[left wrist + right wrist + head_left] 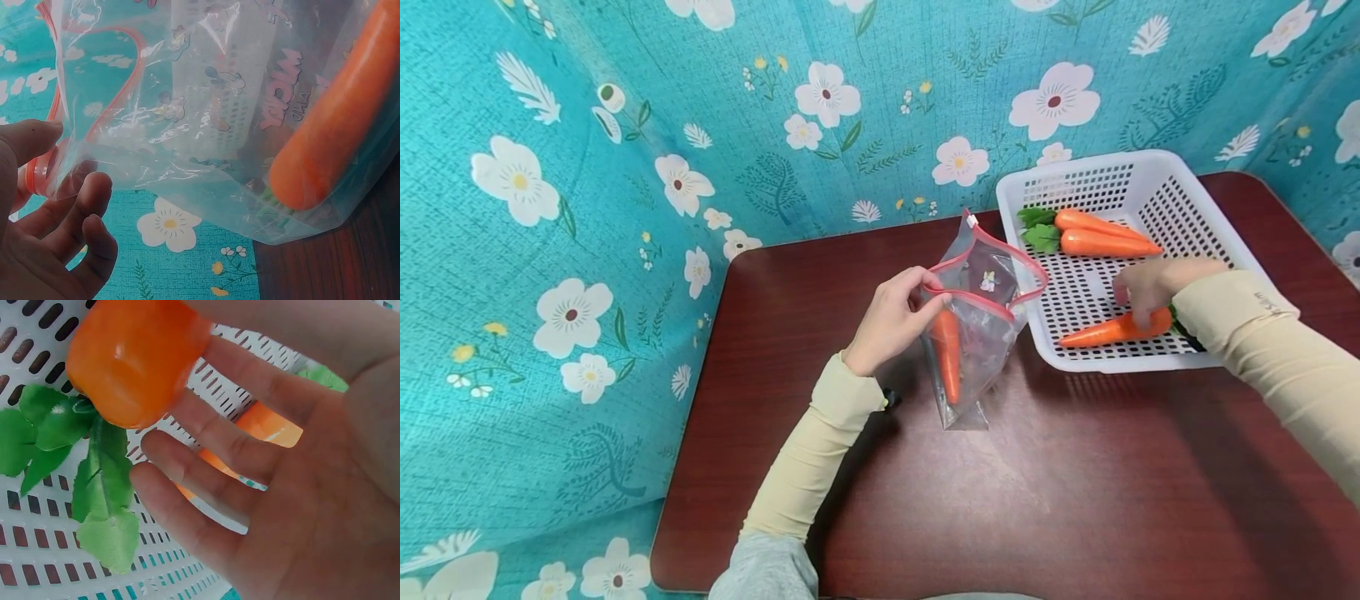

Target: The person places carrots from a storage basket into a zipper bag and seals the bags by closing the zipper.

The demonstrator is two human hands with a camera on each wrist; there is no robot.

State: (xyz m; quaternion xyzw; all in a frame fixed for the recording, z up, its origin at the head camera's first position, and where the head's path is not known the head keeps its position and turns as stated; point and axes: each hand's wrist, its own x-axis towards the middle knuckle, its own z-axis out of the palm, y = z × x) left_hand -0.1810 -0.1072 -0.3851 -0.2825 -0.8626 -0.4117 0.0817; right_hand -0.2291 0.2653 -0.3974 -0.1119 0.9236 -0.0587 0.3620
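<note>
With thumb and fingers, my left hand [897, 317] pinches the red-edged rim of a clear slider zip bag [981, 346], whose mouth gapes. Inside the bag stands one orange carrot [950, 358], its tip down in the head view; through the printed plastic, the left wrist view shows its rounded end [312, 162]. My right hand [1161, 283] reaches into the white basket over another carrot [1105, 331]. Its thumb overlaps that carrot, while the spread fingers [206, 428] extend beside it. Green leaves [103, 481] sprout from this carrot's thick end.
The perforated white basket [1213, 217] stands at the table's back right. Two more leafy carrots [1105, 243] lie toward its rear. A dark red-brown table [1000, 508] extends in front, and a turquoise flowered cloth [887, 108] hangs behind and at the left.
</note>
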